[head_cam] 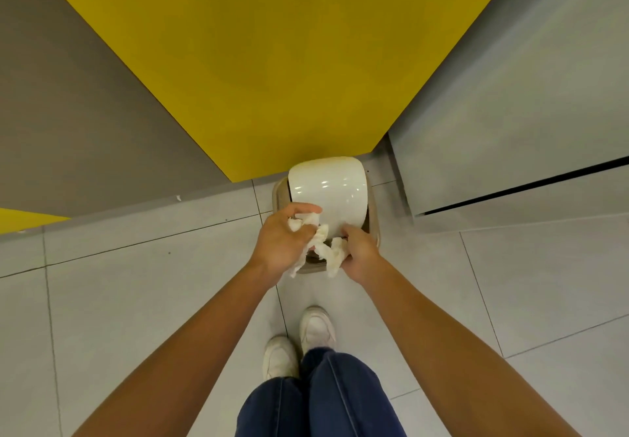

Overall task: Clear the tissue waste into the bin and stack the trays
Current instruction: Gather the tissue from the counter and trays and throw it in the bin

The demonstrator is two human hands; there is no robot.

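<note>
A small beige bin [372,232] stands on the floor against a yellow wall, and its glossy white swing lid [328,191] is tilted. My left hand [284,242] holds crumpled white tissue [315,235] at the lid's near edge. My right hand [360,254] grips another wad of tissue [335,254] over the bin's front rim, with fingers touching the lid. Strands of tissue hang down in front of the bin. No trays are in view.
The yellow wall panel [272,62] rises behind the bin, a grey panel [85,113] lies to the left and a grey cabinet [510,130] to the right. My feet in white shoes [315,329] stand on pale floor tiles just before the bin.
</note>
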